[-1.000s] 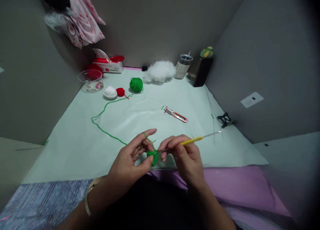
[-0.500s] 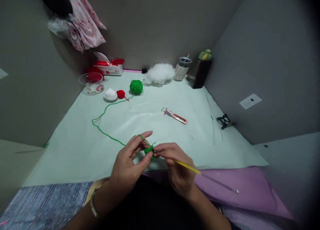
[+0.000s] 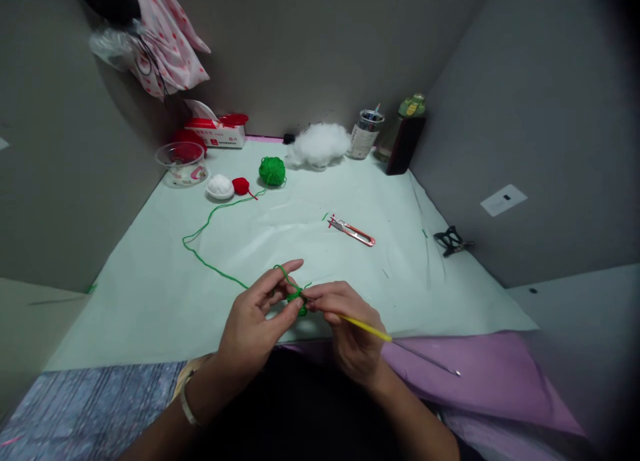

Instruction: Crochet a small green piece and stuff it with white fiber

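Crocheted piece and hook in two bare hands, lower centre of the frame. The left hand point(image 3: 250, 319) pinches the small green crocheted piece point(image 3: 303, 311) between thumb and fingers, just above the near edge of the counter point(image 3: 150, 281); a loop of green yarn point(image 3: 215, 269) passes over its raised index finger. The right hand point(image 3: 357, 331) grasps the yellow-handled hook point(image 3: 369, 328) close to the piece, the free metal end pointing toward the lower right; the working tip is hidden by the fingers. The yarn runs left across the counter, then up to the green ball point(image 3: 272, 171) at upper centre. Thread snips point(image 3: 353, 233) lie right of centre. Handling, as judged: the piece is very light, soft and easily squashed, best pinched at its worked edge beside the hook; loose loops may slip or pull out. The hook seems stiff, light and best held pencil-fashion by its handle.
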Action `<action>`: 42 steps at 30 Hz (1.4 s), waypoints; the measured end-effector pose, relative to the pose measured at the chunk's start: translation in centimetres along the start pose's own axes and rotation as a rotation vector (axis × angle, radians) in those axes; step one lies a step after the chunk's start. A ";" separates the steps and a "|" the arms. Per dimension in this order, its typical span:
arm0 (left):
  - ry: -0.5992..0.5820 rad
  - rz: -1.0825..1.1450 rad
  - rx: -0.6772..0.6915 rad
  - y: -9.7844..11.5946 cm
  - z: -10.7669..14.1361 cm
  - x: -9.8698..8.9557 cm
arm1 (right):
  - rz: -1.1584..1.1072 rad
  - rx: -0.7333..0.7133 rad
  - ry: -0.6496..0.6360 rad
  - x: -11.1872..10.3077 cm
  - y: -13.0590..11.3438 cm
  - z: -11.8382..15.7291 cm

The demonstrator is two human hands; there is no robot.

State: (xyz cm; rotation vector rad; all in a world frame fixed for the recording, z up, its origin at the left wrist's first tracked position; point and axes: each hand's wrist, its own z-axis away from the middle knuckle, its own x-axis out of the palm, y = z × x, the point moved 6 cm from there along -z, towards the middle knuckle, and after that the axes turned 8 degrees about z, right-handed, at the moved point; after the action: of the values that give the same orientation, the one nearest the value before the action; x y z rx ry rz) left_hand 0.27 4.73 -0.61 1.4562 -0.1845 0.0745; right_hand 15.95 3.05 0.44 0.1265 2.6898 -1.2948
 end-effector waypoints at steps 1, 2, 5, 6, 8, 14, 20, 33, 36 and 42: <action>0.006 0.001 -0.006 -0.1 0.0 -0.1 | -0.001 -0.008 0.014 0.0 0.1 0.0; 0.013 0.004 -0.011 -0.2 0.0 -0.1 | -0.004 -0.005 0.022 0.0 0.2 0.0; -0.005 0.043 -0.047 -0.3 -0.1 -0.3 | -0.055 0.078 0.023 0.1 0.6 -0.3; -0.030 0.068 -0.067 -0.4 -0.1 -0.2 | -0.090 0.115 0.027 0.1 0.8 -0.4; -0.081 0.120 -0.104 -0.6 -0.2 0.1 | -0.139 0.150 0.048 0.0 0.9 -0.5; -0.057 0.150 -0.105 -0.9 -0.2 0.2 | -0.006 0.015 0.049 0.0 0.2 0.2; -0.027 -0.024 0.009 0.7 0.2 -0.8 | -0.094 0.162 -0.100 -1.0 0.1 -0.6; -0.034 -0.145 0.065 0.7 0.3 -0.4 | 0.094 0.052 -0.019 -0.7 -0.5 0.4; -0.130 -0.080 0.003 0.6 0.6 -0.6 | -0.198 0.267 -0.011 -0.8 1.1 -0.1; -0.297 0.274 -0.160 -0.7 0.8 0.3 | -0.413 0.327 -0.067 -0.8 1.4 0.1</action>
State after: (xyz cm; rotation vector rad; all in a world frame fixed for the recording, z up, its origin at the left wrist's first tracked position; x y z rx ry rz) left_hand 0.58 3.84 -1.14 1.2697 -0.6192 0.0643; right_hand 16.91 3.84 -0.60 -0.4507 2.5068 -1.8095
